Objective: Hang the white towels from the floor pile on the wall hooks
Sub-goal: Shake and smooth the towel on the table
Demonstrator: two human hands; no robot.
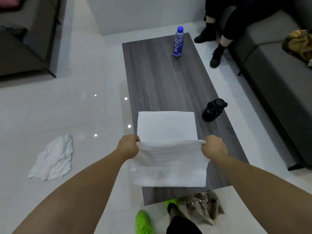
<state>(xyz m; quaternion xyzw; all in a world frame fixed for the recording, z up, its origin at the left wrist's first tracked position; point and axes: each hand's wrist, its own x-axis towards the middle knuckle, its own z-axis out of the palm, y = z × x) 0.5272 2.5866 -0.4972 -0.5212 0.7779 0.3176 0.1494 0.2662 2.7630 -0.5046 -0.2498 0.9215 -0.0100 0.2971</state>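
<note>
A white towel (168, 159) is stretched between my two hands above the near end of a dark wood table (162, 78). My left hand (129, 146) grips its left top corner and my right hand (213, 146) grips its right top corner. The near half hangs down toward me. The far half (166, 125) lies flat on the table top. A second white towel (54, 158) lies crumpled on the pale tiled floor to my left. No wall hooks are in view.
A blue water bottle (178, 42) stands at the table's far end, and a black bottle (213, 109) near its right edge. A seated person's legs (217, 48) and a grey sofa (273, 78) are on the right. Another sofa (25, 39) stands at far left. A bag (202, 206) lies by my green shoes.
</note>
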